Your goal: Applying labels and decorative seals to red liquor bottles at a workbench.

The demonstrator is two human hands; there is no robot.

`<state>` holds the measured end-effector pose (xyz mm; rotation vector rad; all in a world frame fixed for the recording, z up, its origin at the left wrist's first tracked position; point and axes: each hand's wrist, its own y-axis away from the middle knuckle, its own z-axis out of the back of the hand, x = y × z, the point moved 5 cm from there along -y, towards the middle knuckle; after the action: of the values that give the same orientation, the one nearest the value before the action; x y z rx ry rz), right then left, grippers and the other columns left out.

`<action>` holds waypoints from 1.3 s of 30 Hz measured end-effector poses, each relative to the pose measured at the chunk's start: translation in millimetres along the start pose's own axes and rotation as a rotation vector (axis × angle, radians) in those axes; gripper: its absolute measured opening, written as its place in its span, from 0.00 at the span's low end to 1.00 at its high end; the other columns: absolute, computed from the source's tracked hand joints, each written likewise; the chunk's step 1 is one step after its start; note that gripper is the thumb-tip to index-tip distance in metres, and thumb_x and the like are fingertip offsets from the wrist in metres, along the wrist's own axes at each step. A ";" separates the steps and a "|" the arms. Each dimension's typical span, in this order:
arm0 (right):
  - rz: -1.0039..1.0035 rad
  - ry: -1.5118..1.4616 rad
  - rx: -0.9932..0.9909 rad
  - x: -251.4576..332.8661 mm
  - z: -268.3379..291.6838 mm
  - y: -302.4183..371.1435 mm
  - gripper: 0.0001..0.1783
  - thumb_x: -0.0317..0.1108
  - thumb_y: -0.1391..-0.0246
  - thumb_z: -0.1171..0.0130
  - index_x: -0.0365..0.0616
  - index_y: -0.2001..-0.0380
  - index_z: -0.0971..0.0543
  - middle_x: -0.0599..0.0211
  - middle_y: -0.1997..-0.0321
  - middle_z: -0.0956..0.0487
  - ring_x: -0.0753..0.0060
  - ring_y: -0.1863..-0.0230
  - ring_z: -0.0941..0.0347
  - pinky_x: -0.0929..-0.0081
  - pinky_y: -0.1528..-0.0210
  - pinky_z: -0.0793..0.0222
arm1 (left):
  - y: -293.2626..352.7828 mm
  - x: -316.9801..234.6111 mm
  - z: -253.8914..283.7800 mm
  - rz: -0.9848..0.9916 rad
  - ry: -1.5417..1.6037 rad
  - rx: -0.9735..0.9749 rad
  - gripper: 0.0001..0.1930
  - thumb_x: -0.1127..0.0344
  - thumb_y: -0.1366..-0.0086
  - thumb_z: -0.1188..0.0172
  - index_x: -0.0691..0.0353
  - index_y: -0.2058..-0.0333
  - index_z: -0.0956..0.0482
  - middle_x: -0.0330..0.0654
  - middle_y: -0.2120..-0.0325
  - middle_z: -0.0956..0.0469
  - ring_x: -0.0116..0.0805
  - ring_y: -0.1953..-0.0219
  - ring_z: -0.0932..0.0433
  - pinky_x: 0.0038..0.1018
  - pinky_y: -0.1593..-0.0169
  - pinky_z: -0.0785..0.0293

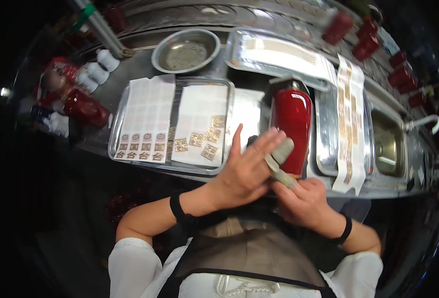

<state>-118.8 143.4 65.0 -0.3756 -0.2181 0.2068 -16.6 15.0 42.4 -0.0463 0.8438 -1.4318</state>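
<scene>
A glossy red bottle (295,111) lies in front of me with its neck pointing away, resting on a dark stand. Over its near left side my left hand (246,171) reaches with fingers stretched out and one finger standing apart. A folded grey-green cloth (282,151) lies against those fingertips, close to the bottle. My right hand (303,199) is closed around the lower end of this cloth, just below the bottle's near end. Part of the bottle is hidden behind my hands and the cloth.
Left is a metal tray (232,94) with white decal sheets (152,107) and gold pieces. Behind stands a metal basin (185,51). A sheet-covered tray (234,52) lies far off; a long decal strip (348,134) and a sink (387,149) are right. White figurines (99,73) stand far left.
</scene>
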 end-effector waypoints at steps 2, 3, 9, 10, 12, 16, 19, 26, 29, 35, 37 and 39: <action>-0.025 -0.009 -0.030 -3.5 2.3 17.2 0.24 0.30 0.65 0.35 0.47 0.57 0.17 0.70 0.66 0.19 0.72 0.77 0.26 0.70 0.74 0.33 | 2.2 -3.8 3.5 0.060 0.058 0.056 0.44 0.63 0.49 0.29 0.63 0.32 0.34 0.52 0.29 0.39 0.48 0.26 0.41 0.67 0.29 0.63; -0.074 -0.081 -0.070 -3.6 3.6 23.4 0.24 0.24 0.66 0.36 0.45 0.58 0.18 0.66 0.66 0.18 0.68 0.78 0.26 0.68 0.75 0.35 | 5.9 -1.7 5.4 0.063 0.085 0.040 0.44 0.62 0.48 0.29 0.64 0.32 0.34 0.52 0.29 0.40 0.48 0.26 0.41 0.66 0.29 0.62; -0.252 -0.224 -0.138 -1.0 7.4 38.6 0.19 0.18 0.60 0.38 0.44 0.61 0.17 0.59 0.68 0.17 0.60 0.79 0.27 0.67 0.74 0.37 | 27.0 39.0 51.2 0.189 0.044 -0.199 0.31 0.65 0.45 0.27 0.72 0.44 0.25 0.59 0.43 0.25 0.56 0.42 0.24 0.43 0.35 0.33; -0.258 -0.219 -0.139 -2.8 7.5 39.8 0.19 0.18 0.60 0.38 0.44 0.61 0.17 0.59 0.68 0.17 0.60 0.79 0.27 0.67 0.74 0.37 | 33.5 50.5 58.1 0.430 0.077 -0.149 0.29 0.68 0.45 0.28 0.69 0.44 0.23 0.57 0.48 0.20 0.52 0.47 0.20 0.35 0.41 0.25; -0.339 -0.271 -0.203 -9.9 7.1 43.6 0.18 0.18 0.60 0.38 0.43 0.62 0.17 0.59 0.68 0.17 0.60 0.77 0.26 0.68 0.72 0.36 | 48.6 80.0 68.4 0.528 0.085 -0.250 0.26 0.73 0.39 0.33 0.67 0.41 0.23 0.47 0.66 0.13 0.32 0.65 0.13 0.26 0.58 0.20; -0.334 -0.281 -0.218 -15.7 11.6 51.5 0.17 0.19 0.56 0.39 0.41 0.60 0.17 0.62 0.70 0.18 0.64 0.77 0.28 0.70 0.72 0.36 | 46.9 112.2 98.3 0.797 0.033 -0.167 0.19 0.74 0.38 0.36 0.66 0.47 0.18 0.42 0.77 0.18 0.26 0.75 0.21 0.25 0.66 0.24; -0.561 -0.358 -0.284 -27.6 15.7 61.9 0.13 0.20 0.52 0.38 0.38 0.60 0.16 0.64 0.74 0.20 0.73 0.83 0.33 0.75 0.78 0.40 | 56.1 144.1 113.0 0.781 -0.086 -0.064 0.20 0.75 0.40 0.37 0.68 0.48 0.19 0.42 0.76 0.19 0.27 0.73 0.21 0.25 0.65 0.25; -0.620 -0.445 -0.402 -35.9 16.4 70.3 0.15 0.19 0.49 0.40 0.36 0.56 0.18 0.68 0.70 0.20 0.85 0.80 0.38 0.83 0.77 0.44 | 87.1 165.5 128.4 0.919 -0.072 -0.025 0.12 0.78 0.44 0.39 0.69 0.59 0.21 0.42 0.75 0.18 0.31 0.73 0.20 0.27 0.65 0.24; -0.659 -0.478 -0.397 -39.3 13.1 71.6 0.15 0.19 0.48 0.40 0.35 0.56 0.19 0.67 0.69 0.20 0.85 0.80 0.37 0.84 0.76 0.43 | 91.7 167.2 119.1 0.957 -0.106 0.056 0.08 0.79 0.44 0.38 0.69 0.64 0.24 0.42 0.75 0.18 0.31 0.73 0.20 0.27 0.65 0.24; -0.680 -0.499 -0.401 -43.3 13.5 69.5 0.15 0.19 0.47 0.40 0.35 0.55 0.19 0.66 0.67 0.19 0.86 0.79 0.36 0.84 0.76 0.43 | 85.6 173.8 107.5 0.859 -0.164 0.147 0.15 0.78 0.47 0.38 0.64 0.58 0.21 0.47 0.71 0.18 0.50 0.66 0.18 0.40 0.62 0.24; -0.696 -0.498 -0.398 -44.9 11.8 71.9 0.14 0.19 0.47 0.40 0.35 0.55 0.19 0.65 0.66 0.18 0.85 0.79 0.36 0.84 0.75 0.42 | 80.3 173.1 106.6 0.813 -0.179 0.127 0.16 0.78 0.47 0.38 0.64 0.58 0.21 0.48 0.70 0.18 0.51 0.65 0.18 0.40 0.62 0.24; -0.684 -0.483 -0.393 -44.9 12.7 69.2 0.14 0.19 0.47 0.40 0.35 0.56 0.19 0.65 0.66 0.18 0.85 0.79 0.36 0.84 0.75 0.42 | 74.8 171.7 106.2 0.761 -0.194 0.105 0.16 0.78 0.48 0.39 0.64 0.58 0.21 0.49 0.69 0.18 0.51 0.64 0.18 0.40 0.61 0.24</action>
<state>-175.9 200.0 42.3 -0.6144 -0.8528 -0.4344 87.3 -168.4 -1.4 0.1954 0.5338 -0.7354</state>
